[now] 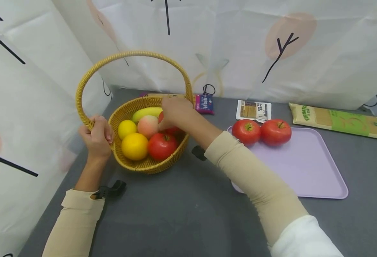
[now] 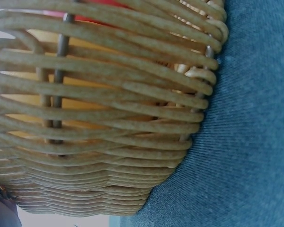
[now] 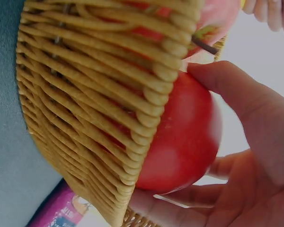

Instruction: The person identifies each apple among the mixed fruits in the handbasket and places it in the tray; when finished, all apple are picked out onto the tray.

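Apple (image 3: 187, 137) gripped in our right hand (image 1: 178, 112) at the basket rim (image 1: 143, 168), left hand (image 1: 97, 137) gripping the handle (image 1: 133, 53). Lifting or placing, we can't tell; next likely calls for rim clearance.

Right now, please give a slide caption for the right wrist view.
Right hand gripping a red fruit at the woven basket's rim, purple packet at lower left.

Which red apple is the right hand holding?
The rear red apple in the basket, held by the right hand; another sits in front, two on the tray.
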A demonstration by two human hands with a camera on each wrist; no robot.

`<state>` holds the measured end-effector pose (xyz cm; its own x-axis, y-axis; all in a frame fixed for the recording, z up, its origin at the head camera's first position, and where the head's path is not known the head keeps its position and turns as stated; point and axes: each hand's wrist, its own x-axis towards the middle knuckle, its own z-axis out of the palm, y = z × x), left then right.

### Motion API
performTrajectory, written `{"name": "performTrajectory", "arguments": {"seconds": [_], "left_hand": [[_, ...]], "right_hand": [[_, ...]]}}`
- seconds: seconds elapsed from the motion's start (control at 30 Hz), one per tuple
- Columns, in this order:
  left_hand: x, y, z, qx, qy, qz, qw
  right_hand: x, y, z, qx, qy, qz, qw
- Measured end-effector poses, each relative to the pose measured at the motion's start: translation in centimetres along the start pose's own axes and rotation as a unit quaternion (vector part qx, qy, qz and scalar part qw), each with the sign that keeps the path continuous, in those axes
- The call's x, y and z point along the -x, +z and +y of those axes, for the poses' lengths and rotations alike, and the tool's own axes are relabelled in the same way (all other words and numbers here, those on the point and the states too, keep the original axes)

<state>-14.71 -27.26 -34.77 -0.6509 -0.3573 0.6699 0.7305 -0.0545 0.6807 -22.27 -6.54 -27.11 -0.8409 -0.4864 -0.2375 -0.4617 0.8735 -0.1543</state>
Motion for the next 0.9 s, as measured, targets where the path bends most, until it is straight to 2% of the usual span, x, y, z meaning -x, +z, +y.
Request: {"name": "performTrajectory", "arguments": {"seconds": [0.17, 0.3, 0.47, 0.53, 0.9], "left_hand": [[0.3, 0.0, 0.0, 0.001, 0.000, 0.003, 1.0000], [0.3, 0.1, 0.0, 0.008, 0.004, 0.001, 1.0000], [0.0, 0.1, 0.0, 0.017, 0.007, 0.000, 0.9998], [-0.1, 0.2, 0.0, 0.017, 0.008, 0.001, 0.9998], [0.0, 0.2, 0.0, 0.007, 0.009, 0.003, 0.9999]], "right_hand": [[0.6, 0.5, 0.4, -0.037, -0.045, 0.034, 0.9977], [1.0, 1.3, 1.3, -0.094, -0.061, 0.055, 0.9921], [1.5, 2.0, 2.7, -0.208, -0.088, 0.073, 0.9713], [1.6, 2.2, 3.0, -0.236, -0.102, 0.078, 0.9632], [2.3, 3.4, 2.8, -0.298, -0.124, 0.083, 0.9428]]}}
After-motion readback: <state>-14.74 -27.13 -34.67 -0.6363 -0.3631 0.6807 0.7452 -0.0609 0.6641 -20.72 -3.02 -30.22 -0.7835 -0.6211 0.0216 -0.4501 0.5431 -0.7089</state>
